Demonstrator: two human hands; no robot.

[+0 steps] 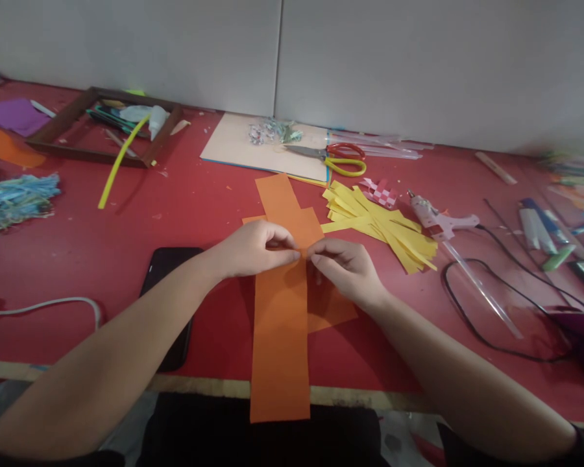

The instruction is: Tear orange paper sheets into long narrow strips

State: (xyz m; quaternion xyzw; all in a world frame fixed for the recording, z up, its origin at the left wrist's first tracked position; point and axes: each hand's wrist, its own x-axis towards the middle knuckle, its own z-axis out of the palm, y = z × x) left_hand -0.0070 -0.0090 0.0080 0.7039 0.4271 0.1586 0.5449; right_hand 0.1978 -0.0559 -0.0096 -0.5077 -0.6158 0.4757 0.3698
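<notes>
A long strip of orange paper (280, 350) runs toward me and hangs over the table's front edge. My left hand (263, 250) lies across its upper part, thumb and fingertips pinched together at the paper. Close beside it, my right hand (345, 269) pinches at the strip's right edge, the fingertips of both hands nearly meeting. Other orange paper pieces (277, 194) lie beneath and behind the hands. A bundle of yellow paper strips (389, 230) is just beyond my right hand, one strip reaching toward the orange paper.
Scissors (345, 160) rest on a stack of paper sheets (233, 143). A glue gun (440, 220) with a black cord lies right. A black phone (175, 259) is partly under my left forearm. At the back left stands a brown frame (58, 130) with supplies inside.
</notes>
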